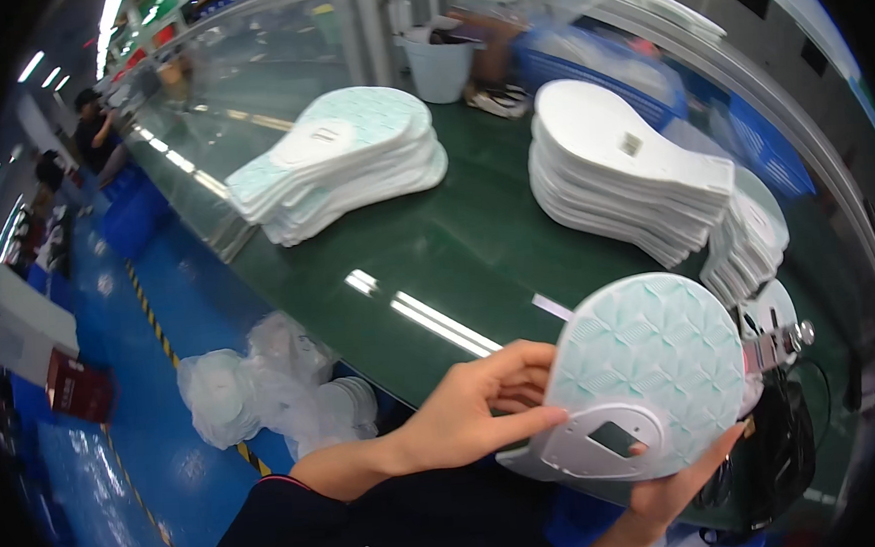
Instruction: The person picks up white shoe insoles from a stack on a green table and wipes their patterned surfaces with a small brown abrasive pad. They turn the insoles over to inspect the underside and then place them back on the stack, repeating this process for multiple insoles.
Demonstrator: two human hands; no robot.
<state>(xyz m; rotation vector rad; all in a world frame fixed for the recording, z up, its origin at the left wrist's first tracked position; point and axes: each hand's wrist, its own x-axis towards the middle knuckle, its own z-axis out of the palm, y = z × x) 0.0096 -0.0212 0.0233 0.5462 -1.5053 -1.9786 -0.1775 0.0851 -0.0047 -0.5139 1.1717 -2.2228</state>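
- At far left we see the blue floor (194, 298), with clear plastic bags of white parts (219, 387) below the table's edge.
- Next comes the stack of quilt-patterned panels (341, 164), its narrow ends toward our lower left.
- The green tabletop (457, 262) runs between this stack and the plain white one; its near edge slants down toward our left wrist, so the surface reaches away from us beyond the hands.
- Our left hand (466, 412) grips the held panel's left edge: thumb on the face by the oval plate, fingers curled around the rim.
- The pale-green patterned panel (658, 350) is held up at the table's near side, directly right of the left fingers and touching both hands. Its long axis seems to run from the rounded end, away from us, down toward our body; the narrow end is mostly hidden.
- Beyond it stands the stack of plain white panels (589, 129), apart from the hands.
- Our right hand (671, 495) supports the panel from below, thumb along the lower right rim, a fingertip showing through the cutout.
- Tightest on the right: a smaller white stack (755, 224) and a metal knob (804, 333) near the panel's edge.
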